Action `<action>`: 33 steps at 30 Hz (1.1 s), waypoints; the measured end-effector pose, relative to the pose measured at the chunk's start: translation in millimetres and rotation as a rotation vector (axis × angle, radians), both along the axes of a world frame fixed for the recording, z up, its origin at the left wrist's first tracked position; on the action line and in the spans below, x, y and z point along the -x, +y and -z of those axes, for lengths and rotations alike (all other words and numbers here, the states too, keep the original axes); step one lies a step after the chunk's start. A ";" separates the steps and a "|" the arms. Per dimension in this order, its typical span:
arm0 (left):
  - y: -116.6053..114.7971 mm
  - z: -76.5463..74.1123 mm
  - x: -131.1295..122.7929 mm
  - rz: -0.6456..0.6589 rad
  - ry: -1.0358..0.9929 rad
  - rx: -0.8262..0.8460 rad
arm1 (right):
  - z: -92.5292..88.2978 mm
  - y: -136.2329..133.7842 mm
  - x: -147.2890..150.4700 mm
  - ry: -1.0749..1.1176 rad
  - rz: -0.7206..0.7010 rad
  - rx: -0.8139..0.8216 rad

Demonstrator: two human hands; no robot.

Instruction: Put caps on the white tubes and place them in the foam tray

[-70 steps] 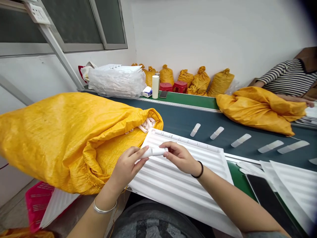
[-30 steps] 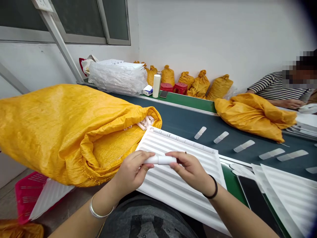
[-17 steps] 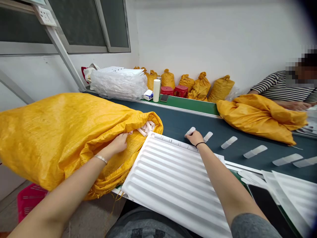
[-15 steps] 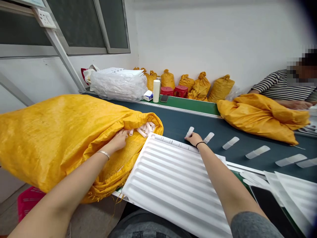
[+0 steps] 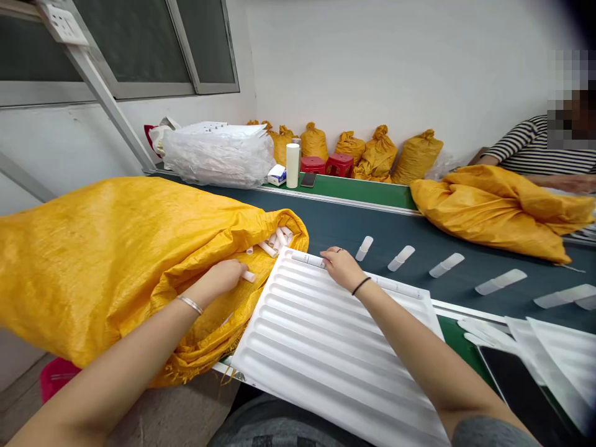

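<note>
My left hand (image 5: 227,277) is closed on a short white tube (image 5: 249,276) at the mouth of a yellow woven sack (image 5: 139,248). More white tubes (image 5: 274,239) lie loose inside the sack's opening. At the far edge of a white ribbed tray (image 5: 326,335), my right hand (image 5: 342,266) has its fingers pinched on a tube in the top groove. White tubes with small dark print (image 5: 305,259) lie end to end in that groove, partly hidden by the hand. Several translucent capped tubes (image 5: 400,258) stand in a line on the dark belt beyond the tray.
A co-worker in a striped top sits at far right, behind another yellow sack (image 5: 503,214). White sheets (image 5: 559,354) and a black flat device (image 5: 516,385) lie right of the tray. Across the belt are a plastic-wrapped stack (image 5: 214,155), a cream cylinder (image 5: 292,165) and a phone (image 5: 308,180).
My right hand has let go of a translucent tube, left standing on the belt, and moved left to the tray's top groove. My left hand has drawn a white tube out of the pile.
</note>
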State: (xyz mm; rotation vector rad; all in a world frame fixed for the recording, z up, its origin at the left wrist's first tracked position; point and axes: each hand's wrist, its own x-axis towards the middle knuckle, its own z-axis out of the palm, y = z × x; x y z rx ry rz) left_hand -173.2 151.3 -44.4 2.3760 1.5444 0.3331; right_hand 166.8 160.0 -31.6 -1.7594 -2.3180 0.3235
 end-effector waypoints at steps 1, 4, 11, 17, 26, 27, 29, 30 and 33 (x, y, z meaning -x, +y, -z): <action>-10.3 -4.0 -2.3 0.008 -0.010 -0.008 | 4.3 2.5 7.3 0.007 -0.006 -0.014; -43.9 -20.9 -7.8 -0.004 -0.065 -0.081 | 7.9 3.3 19.9 0.044 -0.014 -0.056; -117.7 -42.0 -51.2 -0.240 -1.074 -0.095 | -25.8 -70.1 31.2 0.353 -0.207 -0.083; -134.2 -43.5 -95.0 -0.291 -1.561 0.141 | -40.2 -121.8 30.7 0.924 -0.401 0.183; -146.2 -54.7 -84.1 -0.127 -0.789 0.129 | -69.9 -120.5 4.7 0.549 -0.628 -0.230; -147.5 -57.4 -84.4 -0.080 -0.757 0.143 | -70.1 -120.1 5.8 0.533 -0.632 -0.227; -148.9 -62.4 -85.6 -0.019 -0.715 0.156 | -69.2 -119.3 9.0 0.521 -0.599 -0.222; -149.3 -64.6 -86.2 -0.007 -0.700 0.151 | -68.5 -118.9 10.6 0.521 -0.580 -0.223; -149.9 -69.5 -87.8 -0.012 -0.671 0.114 | -67.5 -119.4 13.5 0.540 -0.588 -0.243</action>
